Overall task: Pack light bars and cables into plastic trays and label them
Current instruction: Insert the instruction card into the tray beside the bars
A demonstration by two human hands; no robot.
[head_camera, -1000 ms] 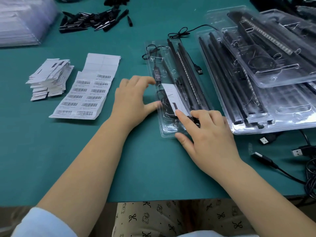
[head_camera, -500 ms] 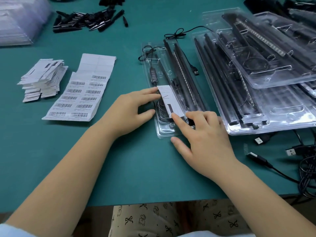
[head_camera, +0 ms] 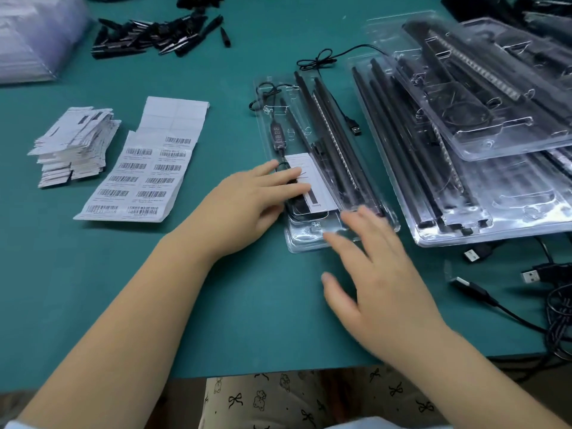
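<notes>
- Reaching in from the lower left, our left hand (head_camera: pixel 247 199) lay flat with its fingers straight, the fingertips pressing a white card (head_camera: pixel 312 184) down onto the near end of a clear plastic tray (head_camera: pixel 312 239).
- Our right hand (head_camera: pixel 374 274) hung released over the near right corner of that tray, fingers spread and slack, gripping nothing; it was blurred, and we could not tell whether its fingertips touched the plastic.
- The tray lay lengthwise away from us on the green table (head_camera: pixel 154 305), with two black light bars (head_camera: pixel 334 134) side by side along its right half and a cable with an inline controller (head_camera: pixel 278 134) along its left.
- A USB plug (head_camera: pixel 356 130) from a cable rested on the table just beside the tray's right edge.
- To the right, a stack of filled trays (head_camera: pixel 495 168) sat overlapping, the top one skewed across the others.
- Loose USB cables (head_camera: pixel 532 274) trailed off the near right of the table.
- To the left of the tray lay a sheet of barcode labels (head_camera: pixel 145 178), and just beyond it a pile of small printed cards (head_camera: pixel 74 147).
- At the far edge we saw a heap of black parts (head_camera: pixel 154 35) and, in the far left corner, a stack of clear plastic (head_camera: pixel 34 38).
- Below the table edge, a patterned fabric (head_camera: pixel 294 397) covered our lap.
</notes>
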